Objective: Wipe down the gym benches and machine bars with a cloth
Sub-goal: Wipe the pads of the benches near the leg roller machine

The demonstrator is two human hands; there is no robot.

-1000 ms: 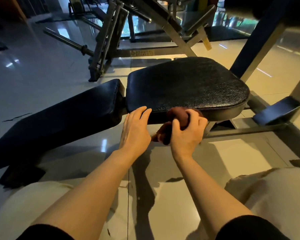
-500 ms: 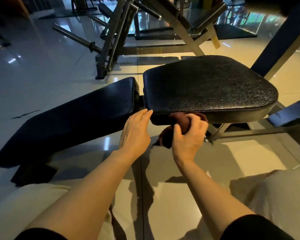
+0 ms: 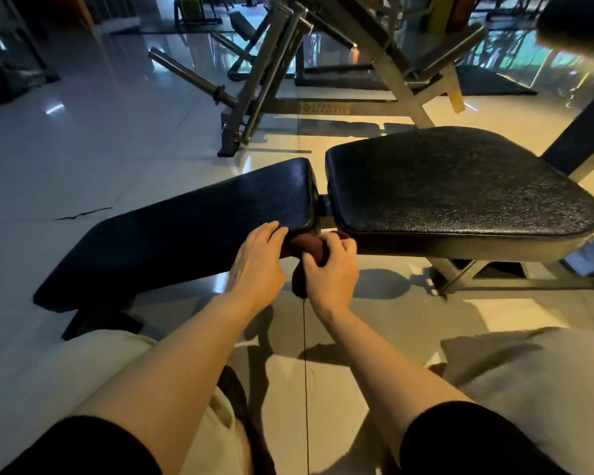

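Right hand (image 3: 330, 272): clenched around a dark red cloth (image 3: 307, 246), pressing it to the near side edge of the bench at the gap between back pad (image 3: 186, 231) and seat pad (image 3: 460, 186); a tail of cloth hangs below the fist. Left hand (image 3: 258, 260): fingers relaxed, resting against the back pad's edge, apparently touching the cloth. Beyond: grey machine frame (image 3: 271, 84) on glossy tile floor (image 3: 83, 132).

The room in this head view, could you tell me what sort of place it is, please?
Most likely a gym: a padded black bench stands in front, a steel weight machine with a bare bar behind it, all on a glossy tiled floor.
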